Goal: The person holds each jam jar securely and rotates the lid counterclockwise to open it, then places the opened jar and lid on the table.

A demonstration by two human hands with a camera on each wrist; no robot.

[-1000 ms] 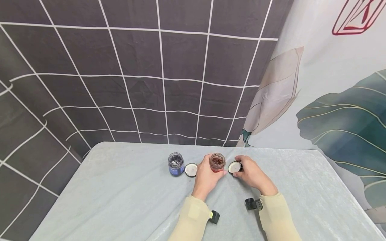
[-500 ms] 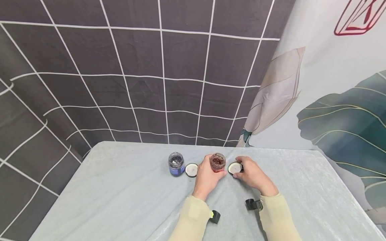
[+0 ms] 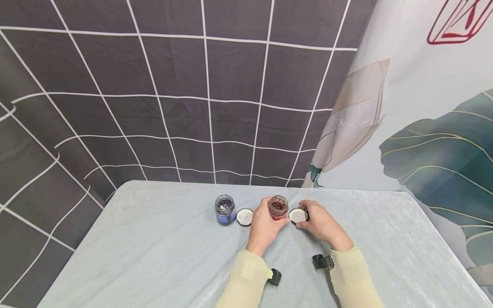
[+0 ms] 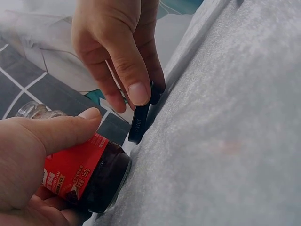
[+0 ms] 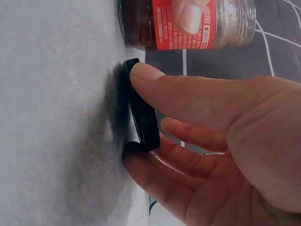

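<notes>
My left hand (image 3: 263, 226) grips an uncapped glass jar (image 3: 278, 206) with a red label and dark reddish contents. The jar stands upright on the cloth. Just right of it, my right hand (image 3: 322, 223) pinches a black lid (image 3: 298, 215) between thumb and fingers, its pale inner side facing up. In the right wrist view the lid (image 5: 143, 110) leans a little, its thumb-side edge close to the cloth; whether it touches is unclear. Left of my left hand, a second lid (image 3: 244, 217) lies pale side up beside an uncapped jar with a blue label (image 3: 225, 210).
A pale grey cloth (image 3: 154, 252) covers the table, with its far edge a short way behind the jars. Behind it hangs a dark curtain with white grid lines (image 3: 177, 119). A leaf-patterned white cloth (image 3: 358, 158) hangs at the right.
My right hand has shifted slightly left with the lid, bringing it closer to the red-labelled jar. My left hand and both jars have stayed in place.
</notes>
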